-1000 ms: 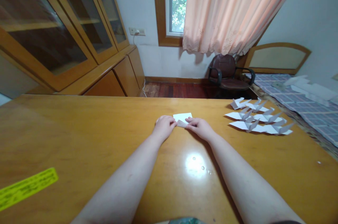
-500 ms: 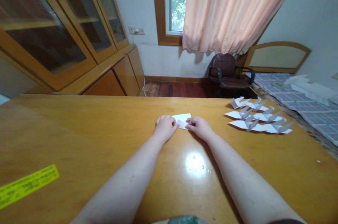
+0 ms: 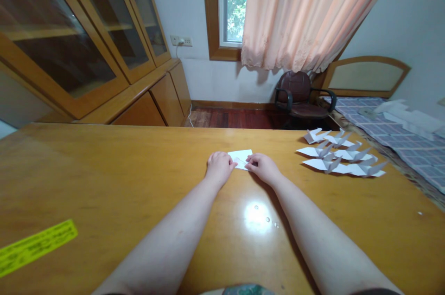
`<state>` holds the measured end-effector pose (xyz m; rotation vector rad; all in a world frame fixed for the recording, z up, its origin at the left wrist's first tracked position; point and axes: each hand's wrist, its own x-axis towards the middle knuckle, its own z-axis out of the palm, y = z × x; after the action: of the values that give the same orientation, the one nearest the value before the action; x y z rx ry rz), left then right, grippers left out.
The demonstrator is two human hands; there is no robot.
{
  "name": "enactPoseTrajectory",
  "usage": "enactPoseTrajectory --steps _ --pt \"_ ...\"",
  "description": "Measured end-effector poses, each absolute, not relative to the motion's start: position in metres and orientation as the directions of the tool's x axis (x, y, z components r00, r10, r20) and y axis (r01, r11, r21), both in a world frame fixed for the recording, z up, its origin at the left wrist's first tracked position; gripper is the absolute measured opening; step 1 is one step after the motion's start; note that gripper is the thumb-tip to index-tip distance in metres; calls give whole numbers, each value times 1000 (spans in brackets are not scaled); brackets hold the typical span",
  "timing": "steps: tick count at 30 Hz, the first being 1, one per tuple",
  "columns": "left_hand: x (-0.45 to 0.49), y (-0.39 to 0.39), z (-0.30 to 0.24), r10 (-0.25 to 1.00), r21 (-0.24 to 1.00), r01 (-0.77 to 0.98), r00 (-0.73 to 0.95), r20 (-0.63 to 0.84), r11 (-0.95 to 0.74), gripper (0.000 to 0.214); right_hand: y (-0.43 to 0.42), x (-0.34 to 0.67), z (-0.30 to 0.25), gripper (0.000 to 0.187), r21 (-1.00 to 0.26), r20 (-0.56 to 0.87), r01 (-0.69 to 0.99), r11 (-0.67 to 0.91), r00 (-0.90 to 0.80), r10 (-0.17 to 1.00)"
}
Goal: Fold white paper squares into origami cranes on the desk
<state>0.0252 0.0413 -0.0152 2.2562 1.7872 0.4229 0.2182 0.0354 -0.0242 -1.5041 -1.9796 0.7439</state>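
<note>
A small white folded paper (image 3: 241, 157) lies on the wooden table (image 3: 104, 174) at the middle, close to its far edge. My left hand (image 3: 219, 166) has its fingers curled and pinches the paper's left side. Its right side is pinched by my right hand (image 3: 263, 166), fingers closed too. Both hands rest on the table with the paper between them. Part of the paper is hidden under the fingertips.
Several white folded paper cranes (image 3: 339, 158) lie in rows on the table to the right. A yellow ruler (image 3: 34, 247) lies at the near left. Beyond the table stand a glass-door cabinet (image 3: 79, 40), a dark office chair (image 3: 299, 95) and a bed (image 3: 399, 132).
The raised flap between my fingers has been pressed down flat onto the paper. Both hands have stayed in place, with only small finger movements.
</note>
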Motion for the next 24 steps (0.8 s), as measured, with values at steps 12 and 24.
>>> enactPoseTrajectory --steps 12,24 --pt "28 43 -20 980 363 911 171 97 -195 18 38 217 -32 12 -691 134 680 244 -211 968" --pt "29 41 -15 984 356 917 167 64 -179 18 40 226 -31 23 -679 117 698 227 -203 972"
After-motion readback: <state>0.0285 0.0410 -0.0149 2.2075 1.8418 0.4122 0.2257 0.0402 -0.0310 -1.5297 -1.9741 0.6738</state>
